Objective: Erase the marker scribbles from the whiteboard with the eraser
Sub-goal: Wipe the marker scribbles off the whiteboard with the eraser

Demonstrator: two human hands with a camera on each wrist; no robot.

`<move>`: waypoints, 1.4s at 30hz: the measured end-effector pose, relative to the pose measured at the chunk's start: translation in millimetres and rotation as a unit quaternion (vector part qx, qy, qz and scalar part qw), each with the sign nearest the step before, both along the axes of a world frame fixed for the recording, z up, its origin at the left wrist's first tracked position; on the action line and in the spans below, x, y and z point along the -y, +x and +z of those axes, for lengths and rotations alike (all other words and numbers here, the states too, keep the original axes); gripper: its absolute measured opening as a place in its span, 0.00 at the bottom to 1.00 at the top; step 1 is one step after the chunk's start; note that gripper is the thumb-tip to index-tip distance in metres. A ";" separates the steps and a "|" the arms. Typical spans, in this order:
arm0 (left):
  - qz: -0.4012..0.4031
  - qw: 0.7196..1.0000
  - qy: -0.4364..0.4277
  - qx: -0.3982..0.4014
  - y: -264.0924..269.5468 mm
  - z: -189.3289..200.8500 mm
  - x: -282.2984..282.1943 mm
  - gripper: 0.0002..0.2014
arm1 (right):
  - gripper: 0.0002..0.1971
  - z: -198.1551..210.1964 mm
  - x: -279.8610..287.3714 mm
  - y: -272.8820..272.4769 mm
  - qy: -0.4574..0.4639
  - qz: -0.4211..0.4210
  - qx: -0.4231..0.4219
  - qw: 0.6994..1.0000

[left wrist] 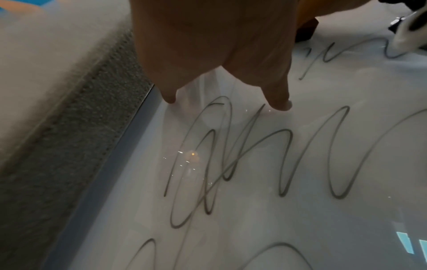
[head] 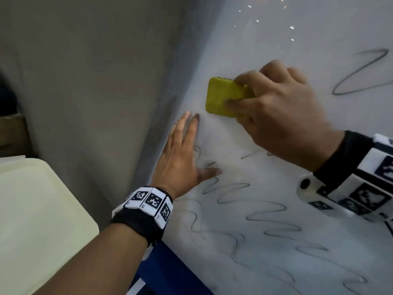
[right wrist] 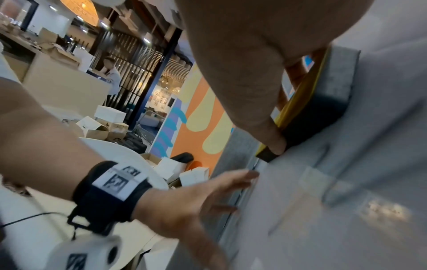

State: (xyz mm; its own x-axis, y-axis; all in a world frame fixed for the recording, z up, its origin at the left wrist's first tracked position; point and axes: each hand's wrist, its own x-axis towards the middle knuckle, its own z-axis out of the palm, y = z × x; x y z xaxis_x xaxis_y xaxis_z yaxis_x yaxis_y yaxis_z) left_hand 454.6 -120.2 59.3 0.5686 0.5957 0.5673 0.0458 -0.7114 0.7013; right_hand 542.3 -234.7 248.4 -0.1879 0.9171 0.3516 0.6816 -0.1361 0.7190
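Observation:
A yellow-backed eraser [head: 225,96] is pressed flat against the whiteboard [head: 265,35], near the board's left edge. My right hand [head: 282,116] grips it, thumb on its lower edge and fingers over its top; the right wrist view shows the eraser [right wrist: 323,107] with a dark felt face on the board. My left hand [head: 182,154] lies flat on the board below the eraser, fingers straight. Dark marker scribbles [head: 265,211] loop across the board below both hands, and a further loop [head: 361,73] sits at the upper right. The scribbles [left wrist: 254,155] fill the left wrist view under my left fingers [left wrist: 279,100].
A grey textured wall [head: 95,71] borders the board's left edge. A pale round table [head: 38,220] stands at the lower left. Cardboard boxes [right wrist: 108,120] and a person behind a counter [right wrist: 113,73] show in the room behind.

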 end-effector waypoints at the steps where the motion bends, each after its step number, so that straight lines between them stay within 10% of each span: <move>1: 0.000 1.000 0.001 0.002 -0.1 -1.1 -0.3 0.64 | 0.11 -10.2 1.6 -2.0 0.003 0.001 0.008 1.000; 5: -0.006 1.000 0.000 0.006 -1.2 -8.3 -1.4 0.65 | 0.14 -66.8 12.6 -3.4 -0.085 -0.018 0.021 0.996; 14: 0.009 1.000 0.013 0.027 8.8 -24.8 -2.9 0.61 | 0.21 -51.2 11.1 -1.5 0.014 -0.008 -0.008 1.000; 30: 0.013 0.999 0.007 0.047 8.3 -46.2 -7.0 0.61 | 0.17 -120.2 13.8 -2.9 -0.079 -0.023 0.013 0.997; 37: 0.001 0.999 0.000 0.045 7.2 -57.4 -9.8 0.63 | 0.12 -81.1 -6.6 -4.0 0.017 -0.008 0.024 1.000; 42: -0.010 0.998 -0.048 0.034 0.5 -66.2 -8.6 0.64 | 0.16 -138.0 4.7 -10.5 -0.113 -0.043 0.029 0.992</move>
